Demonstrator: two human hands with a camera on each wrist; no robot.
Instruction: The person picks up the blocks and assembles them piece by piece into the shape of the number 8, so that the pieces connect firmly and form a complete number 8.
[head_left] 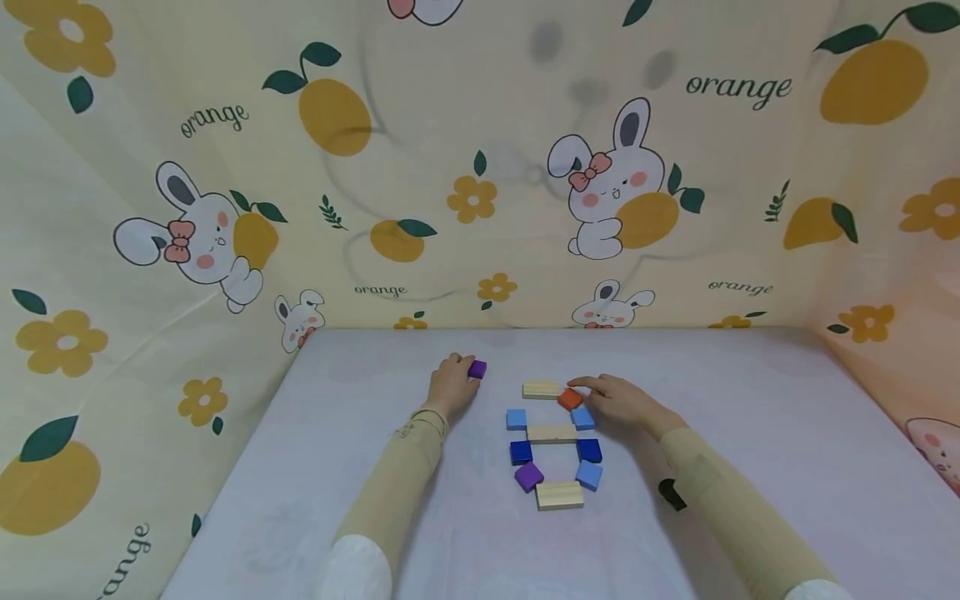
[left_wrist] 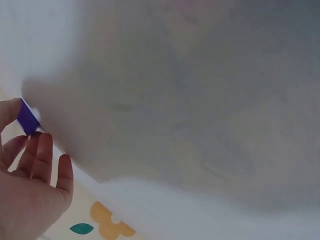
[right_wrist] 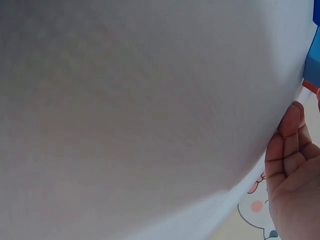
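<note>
My left hand [head_left: 452,385] pinches a purple block [head_left: 477,369] between thumb and fingers, left of the block arrangement. The left wrist view shows this purple block [left_wrist: 28,118] at the fingertips, the other fingers loosely bent. My right hand [head_left: 624,402] holds an orange block [head_left: 570,399] at the top right of the arrangement, index finger at its far corner and thumb on the right side. Beside the orange block lie a long wooden block [head_left: 542,390] and a light blue block [head_left: 582,418]. The right wrist view shows only a sliver of the orange block [right_wrist: 310,86].
Below lie a light blue block [head_left: 516,419], wooden blocks [head_left: 551,434] [head_left: 559,496], dark blue blocks [head_left: 521,452] [head_left: 589,451], a purple block [head_left: 528,477] and a light blue block [head_left: 588,475]. A black object [head_left: 672,495] sits by the right sleeve. A printed curtain [head_left: 465,100] stands behind the table.
</note>
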